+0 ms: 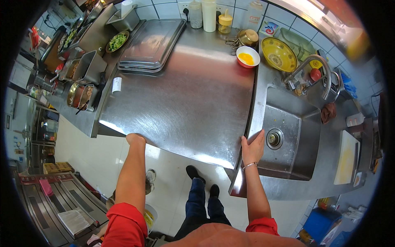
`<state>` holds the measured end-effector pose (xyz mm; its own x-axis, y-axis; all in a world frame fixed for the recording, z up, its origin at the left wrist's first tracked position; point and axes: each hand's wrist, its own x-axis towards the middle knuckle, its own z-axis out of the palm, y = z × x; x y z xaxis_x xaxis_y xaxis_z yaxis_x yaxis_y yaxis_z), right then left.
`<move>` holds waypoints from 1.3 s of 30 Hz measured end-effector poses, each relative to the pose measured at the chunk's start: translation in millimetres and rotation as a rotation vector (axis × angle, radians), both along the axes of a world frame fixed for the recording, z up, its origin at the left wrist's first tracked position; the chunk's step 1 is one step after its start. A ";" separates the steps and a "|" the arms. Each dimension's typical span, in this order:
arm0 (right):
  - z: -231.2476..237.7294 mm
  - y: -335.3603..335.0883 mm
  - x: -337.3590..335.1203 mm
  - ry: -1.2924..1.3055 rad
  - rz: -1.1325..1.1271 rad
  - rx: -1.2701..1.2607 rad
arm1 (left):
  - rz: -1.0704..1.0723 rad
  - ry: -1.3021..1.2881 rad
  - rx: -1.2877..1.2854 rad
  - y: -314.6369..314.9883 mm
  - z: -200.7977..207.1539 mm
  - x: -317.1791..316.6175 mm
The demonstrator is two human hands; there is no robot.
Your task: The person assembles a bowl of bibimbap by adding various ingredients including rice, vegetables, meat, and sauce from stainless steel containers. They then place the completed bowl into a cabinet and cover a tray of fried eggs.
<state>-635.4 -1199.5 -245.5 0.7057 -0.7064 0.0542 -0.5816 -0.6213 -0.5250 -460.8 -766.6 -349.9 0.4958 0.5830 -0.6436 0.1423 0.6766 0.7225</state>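
A brushed steel worktop (181,99) spreads in front of me, its front edge toward my body. My left hand (135,139) is at the left part of that front edge; its fingers are hidden, so their grip does not show. At the right side of the worktop, my right hand (253,148) lies on the steel rim beside the sink (290,166), fingers stretched out and thumb toward the worktop's side edge. It holds nothing. A white-and-red bowl (247,57) with yellow liquid, perhaps beaten egg, stands at the far right corner.
A covered steel tray (150,43) sits at the far left of the worktop. Steel food containers (88,68) line the left side. Beyond the sink are a curved tap (327,76) and a yellow patterned bowl (279,53). A white cutting board (347,158) lies at the right.
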 end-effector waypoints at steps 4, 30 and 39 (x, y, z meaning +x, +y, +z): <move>2.5 1.1 0.8 0.004 -0.002 0.017 | 0.008 0.002 -0.008 4.2 -3.7 0.1; 0.2 0.7 0.2 -0.010 0.007 -0.009 | 0.068 0.007 -0.016 -10.8 16.6 -2.5; 1.4 1.3 0.3 -0.018 0.010 -0.019 | 0.036 0.030 -0.025 -0.3 2.3 -0.2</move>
<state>-635.1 -1198.3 -244.1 0.7117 -0.6979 0.0805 -0.5659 -0.6374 -0.5230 -461.0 -767.0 -347.6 0.4547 0.5837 -0.6728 0.1389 0.6996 0.7009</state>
